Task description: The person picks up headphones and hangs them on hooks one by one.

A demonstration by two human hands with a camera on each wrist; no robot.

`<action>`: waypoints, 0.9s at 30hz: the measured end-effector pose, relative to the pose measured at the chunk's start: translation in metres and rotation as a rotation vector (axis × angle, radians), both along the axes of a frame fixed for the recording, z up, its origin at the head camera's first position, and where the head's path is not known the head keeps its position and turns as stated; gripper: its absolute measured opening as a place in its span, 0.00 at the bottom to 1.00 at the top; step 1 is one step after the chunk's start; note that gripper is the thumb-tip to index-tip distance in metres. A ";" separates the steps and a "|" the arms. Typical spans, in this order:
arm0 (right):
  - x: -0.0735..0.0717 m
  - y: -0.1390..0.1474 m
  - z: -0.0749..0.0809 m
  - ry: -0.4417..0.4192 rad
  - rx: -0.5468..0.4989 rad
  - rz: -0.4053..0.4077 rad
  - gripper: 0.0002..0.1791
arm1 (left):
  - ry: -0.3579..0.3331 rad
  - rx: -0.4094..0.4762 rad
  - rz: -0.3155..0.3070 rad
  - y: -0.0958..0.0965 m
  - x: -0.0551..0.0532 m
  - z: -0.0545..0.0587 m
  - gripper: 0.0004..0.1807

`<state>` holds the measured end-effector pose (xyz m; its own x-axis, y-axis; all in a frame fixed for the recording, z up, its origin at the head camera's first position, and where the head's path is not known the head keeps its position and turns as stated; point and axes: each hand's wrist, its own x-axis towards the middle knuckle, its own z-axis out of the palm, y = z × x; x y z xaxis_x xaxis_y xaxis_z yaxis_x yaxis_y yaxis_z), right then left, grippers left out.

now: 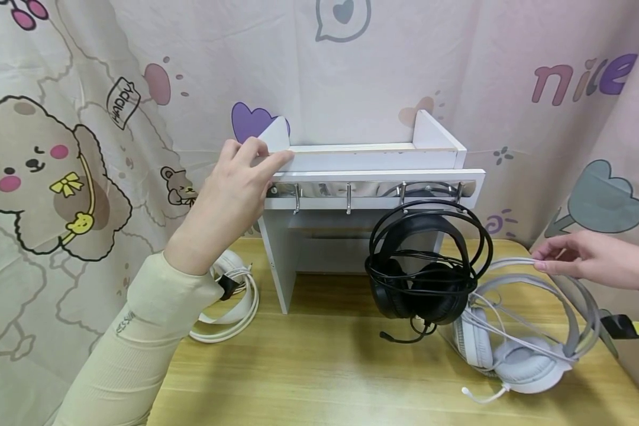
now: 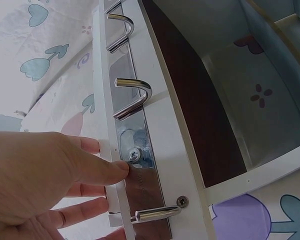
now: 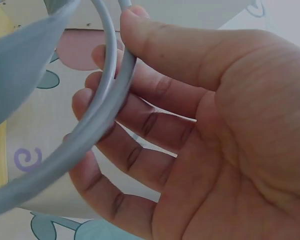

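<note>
The left hand [image 1: 236, 183] grips the upper left corner of the white shelf unit [image 1: 373, 161]. In the left wrist view, its thumb lies on the metal strip [image 2: 145, 187] beside a screw [image 2: 135, 154], with the fingers bent behind the edge of the front board; the grip is closed on the board.

The right hand [image 1: 591, 257] holds the white headset [image 1: 535, 367] by its headband. In the right wrist view, the thumb presses on one side of the slim hoops [image 3: 97, 112] and the curled fingers pass behind them; the hand is closed to the thickness of the hoops.

The white headset is at the right side of the desk [image 1: 298, 367], right of the black headset, headband up and ear cups down. Its white microphone boom [image 1: 487, 396] points left. Contact between its ear cups and the desk cannot be confirmed from this angle.

The front board carries four metal hooks [image 1: 348, 200] in a row. The black headset [image 1: 442, 296] hangs at the right end of this row, its cable coiled in loops around it, microphone at the bottom.

A white cable-wrapped item [image 1: 239, 309] lies left of the shelf unit, partly hidden by the left sleeve [image 1: 144, 337]. A printed curtain [image 1: 351, 89] hangs behind the unit.
</note>
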<state>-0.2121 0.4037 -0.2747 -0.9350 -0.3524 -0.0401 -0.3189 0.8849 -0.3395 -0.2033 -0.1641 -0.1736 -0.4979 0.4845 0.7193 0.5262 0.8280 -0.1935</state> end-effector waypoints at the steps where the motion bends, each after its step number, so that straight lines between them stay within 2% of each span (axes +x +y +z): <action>1: 0.002 -0.001 0.001 0.026 0.009 -0.001 0.08 | 0.001 0.000 0.000 0.000 0.000 0.000 0.24; 10: 0.013 -0.009 0.004 0.252 0.104 -0.013 0.05 | 0.004 -0.006 -0.001 0.000 -0.001 -0.001 0.24; 16: 0.022 -0.014 0.003 0.421 0.073 0.035 0.10 | -0.009 0.001 0.003 -0.001 0.000 0.000 0.26; 24: 0.028 -0.018 0.007 0.502 0.078 0.048 0.09 | 0.007 -0.010 -0.002 -0.001 -0.001 0.000 0.25; 27: 0.031 -0.016 0.010 0.534 0.052 0.048 0.10 | 0.009 -0.010 -0.005 -0.001 -0.001 -0.001 0.25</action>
<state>-0.1807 0.3874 -0.2648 -0.8127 -0.4055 0.4185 -0.4760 0.8762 -0.0752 -0.2044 -0.1650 -0.1741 -0.4889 0.4941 0.7190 0.5289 0.8233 -0.2062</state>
